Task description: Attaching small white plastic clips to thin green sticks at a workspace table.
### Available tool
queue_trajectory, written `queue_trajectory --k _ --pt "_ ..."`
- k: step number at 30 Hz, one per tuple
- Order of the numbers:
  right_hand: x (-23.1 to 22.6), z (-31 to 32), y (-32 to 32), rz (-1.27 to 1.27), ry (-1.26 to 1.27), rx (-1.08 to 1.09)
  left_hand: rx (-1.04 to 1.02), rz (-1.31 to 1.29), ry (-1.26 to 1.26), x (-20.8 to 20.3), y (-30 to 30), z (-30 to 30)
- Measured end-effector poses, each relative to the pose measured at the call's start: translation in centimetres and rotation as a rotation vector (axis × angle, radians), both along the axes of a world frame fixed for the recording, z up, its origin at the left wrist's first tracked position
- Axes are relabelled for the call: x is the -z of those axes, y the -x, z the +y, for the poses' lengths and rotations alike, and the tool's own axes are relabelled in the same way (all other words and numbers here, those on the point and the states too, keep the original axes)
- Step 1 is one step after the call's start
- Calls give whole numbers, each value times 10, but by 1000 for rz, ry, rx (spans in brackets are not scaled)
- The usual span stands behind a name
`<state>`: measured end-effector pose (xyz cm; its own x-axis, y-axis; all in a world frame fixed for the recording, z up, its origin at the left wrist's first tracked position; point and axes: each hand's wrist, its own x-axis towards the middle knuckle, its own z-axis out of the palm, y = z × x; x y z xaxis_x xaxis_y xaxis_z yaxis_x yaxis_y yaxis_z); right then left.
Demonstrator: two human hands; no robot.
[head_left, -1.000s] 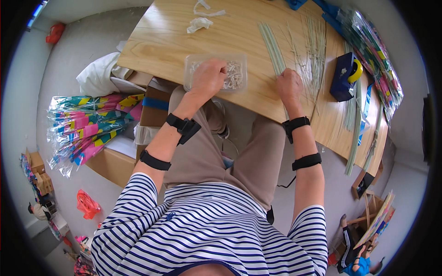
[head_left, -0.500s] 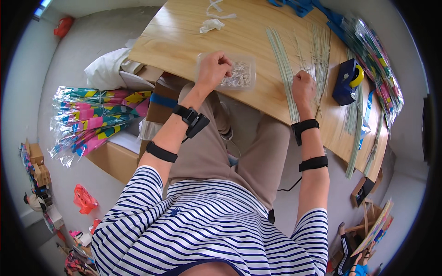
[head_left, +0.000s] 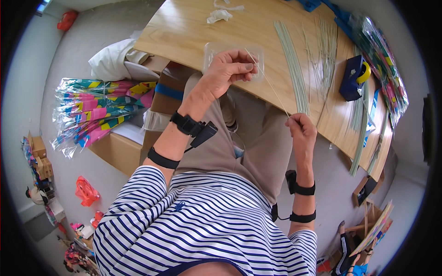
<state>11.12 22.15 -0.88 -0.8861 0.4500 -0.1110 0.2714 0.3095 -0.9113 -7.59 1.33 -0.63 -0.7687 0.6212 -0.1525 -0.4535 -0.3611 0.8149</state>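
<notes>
Between my hands a thin pale stick (head_left: 275, 90) runs at a slant. Its near end is pinched in my right hand (head_left: 303, 131), just off the table's front edge. My left hand (head_left: 229, 71) is closed in a pinch above a clear plastic tray (head_left: 209, 48), its fingertips beside the upper part of the stick. Whatever the left fingers hold is too small to make out. The hand covers most of the tray and the small white pieces in it. To the right, bundles of pale green sticks (head_left: 293, 64) and finer loose sticks (head_left: 326, 57) lie on the table.
A blue tape dispenser (head_left: 351, 85) with yellow tape stands right on the wooden table (head_left: 179, 32). Plastic-wrapped colourful bundles lie at the far right (head_left: 384, 60) and in a cardboard box (head_left: 115, 152) at left. White scraps (head_left: 219, 16) lie at the back.
My right hand has come off the stick pile toward me, bringing one stick with it. The left hand has lifted from the tray and moved right, to that stick.
</notes>
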Motion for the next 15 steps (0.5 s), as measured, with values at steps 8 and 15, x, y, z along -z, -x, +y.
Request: queue_trajectory --k 8,15 --pt "-19 -21 1 86 140 5 37 257 285 -4 -10 21" --pt "-15 -4 -18 80 355 112 -344 1181 1120 42 46 4"
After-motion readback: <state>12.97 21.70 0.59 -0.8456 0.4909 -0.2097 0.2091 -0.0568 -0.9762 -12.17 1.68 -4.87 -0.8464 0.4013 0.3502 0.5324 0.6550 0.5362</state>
